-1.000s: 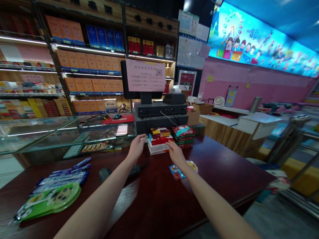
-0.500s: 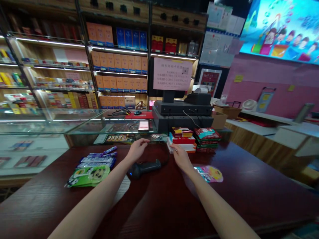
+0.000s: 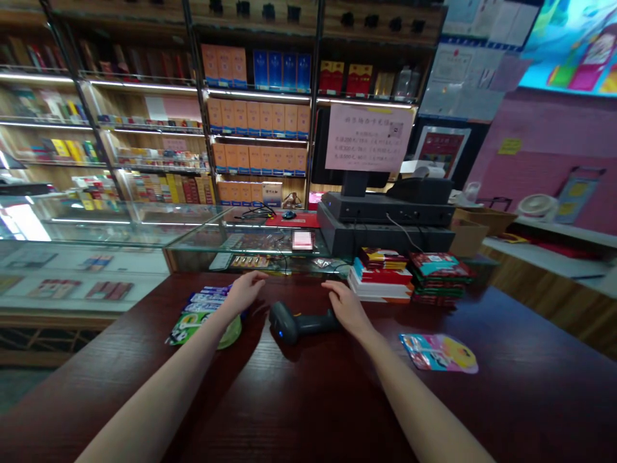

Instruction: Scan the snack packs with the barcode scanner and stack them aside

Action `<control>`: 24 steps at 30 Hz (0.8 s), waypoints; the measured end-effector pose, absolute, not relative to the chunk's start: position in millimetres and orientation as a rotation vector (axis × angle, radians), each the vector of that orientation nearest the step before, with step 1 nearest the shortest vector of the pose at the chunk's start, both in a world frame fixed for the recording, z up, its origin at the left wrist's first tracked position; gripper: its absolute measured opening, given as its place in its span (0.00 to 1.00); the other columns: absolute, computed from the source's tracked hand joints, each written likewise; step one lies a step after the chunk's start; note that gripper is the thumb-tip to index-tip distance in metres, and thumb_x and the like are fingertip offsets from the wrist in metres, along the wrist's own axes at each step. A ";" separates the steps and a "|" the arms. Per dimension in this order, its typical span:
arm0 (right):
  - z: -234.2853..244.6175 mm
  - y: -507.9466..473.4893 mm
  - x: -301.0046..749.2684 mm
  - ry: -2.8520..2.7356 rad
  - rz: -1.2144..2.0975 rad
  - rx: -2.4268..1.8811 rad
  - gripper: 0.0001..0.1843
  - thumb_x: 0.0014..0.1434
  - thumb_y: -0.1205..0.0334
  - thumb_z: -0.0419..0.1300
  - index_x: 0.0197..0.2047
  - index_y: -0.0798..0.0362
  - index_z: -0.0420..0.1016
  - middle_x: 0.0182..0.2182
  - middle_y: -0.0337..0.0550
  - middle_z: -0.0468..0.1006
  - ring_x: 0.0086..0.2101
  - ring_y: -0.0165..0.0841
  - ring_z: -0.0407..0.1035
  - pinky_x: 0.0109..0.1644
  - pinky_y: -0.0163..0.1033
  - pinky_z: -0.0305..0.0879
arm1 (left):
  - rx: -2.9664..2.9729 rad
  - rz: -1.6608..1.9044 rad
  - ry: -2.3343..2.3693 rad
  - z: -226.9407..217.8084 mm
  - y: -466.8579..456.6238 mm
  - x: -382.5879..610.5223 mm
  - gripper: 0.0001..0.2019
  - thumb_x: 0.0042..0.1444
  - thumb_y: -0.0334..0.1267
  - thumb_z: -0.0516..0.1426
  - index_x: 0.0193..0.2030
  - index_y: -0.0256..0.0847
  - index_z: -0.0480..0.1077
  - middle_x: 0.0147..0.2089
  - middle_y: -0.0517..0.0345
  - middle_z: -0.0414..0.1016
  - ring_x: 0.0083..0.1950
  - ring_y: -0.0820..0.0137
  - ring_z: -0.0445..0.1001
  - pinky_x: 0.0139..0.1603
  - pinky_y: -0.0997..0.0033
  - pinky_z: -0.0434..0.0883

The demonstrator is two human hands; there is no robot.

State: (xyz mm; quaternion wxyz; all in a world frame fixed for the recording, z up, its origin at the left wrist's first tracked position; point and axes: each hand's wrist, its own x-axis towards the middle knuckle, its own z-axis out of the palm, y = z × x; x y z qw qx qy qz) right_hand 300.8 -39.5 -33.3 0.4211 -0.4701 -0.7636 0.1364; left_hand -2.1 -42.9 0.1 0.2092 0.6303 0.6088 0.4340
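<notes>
**Open hands either side of a barcode scanner on a shop counter**

Neither hand held anything. The left hand hung open, its fingers loosely extended and slightly curled, just beside a pile of flat blue-and-white packets. These lay on a green cartoon packet near the far edge of the counter.

The right hand was also open, with relaxed fingers, and sat at the rear end of a black handheld barcode scanner. From this view I could not tell whether it touched the handle or only lay just beside it. The scanner rested on its side between the hands, near the far edge of the counter, its head pointing left and a small blue light showing.

For a piece shaped like this, a sound hold would be the whole hand wrapped around the handle close to the head. A hold at the very tip of the handle would leave the heavy head free to tip.

Right of the scanner stood a stack of red-and-white boxes and a stack of red-and-green packets. A pink-and-blue packet lay apart, nearer the right edge. Behind them sat a black till unit and a glass display case.
</notes>
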 end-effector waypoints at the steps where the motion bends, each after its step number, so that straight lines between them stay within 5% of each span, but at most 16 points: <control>1: -32.0 -40.6 296.9 -1.927 0.351 -1.181 0.21 0.60 0.71 0.50 0.50 0.53 0.80 0.53 0.49 0.79 0.55 0.38 0.71 0.66 0.49 0.62 | 1.750 1.201 1.715 -0.5 -43.7 -8.6 0.11 0.45 0.40 0.59 0.35 0.47 0.80 0.38 0.58 0.84 0.43 0.59 0.80 0.52 0.62 0.72; 24: -34.9 -51.3 280.1 -1.947 0.399 -1.106 0.20 0.62 0.70 0.51 0.49 0.49 0.80 0.54 0.46 0.79 0.55 0.37 0.72 0.65 0.48 0.64 | 1.510 1.576 1.743 -26.7 -53.8 -13.7 0.14 0.56 0.46 0.55 0.42 0.43 0.78 0.43 0.52 0.83 0.47 0.61 0.79 0.54 0.63 0.70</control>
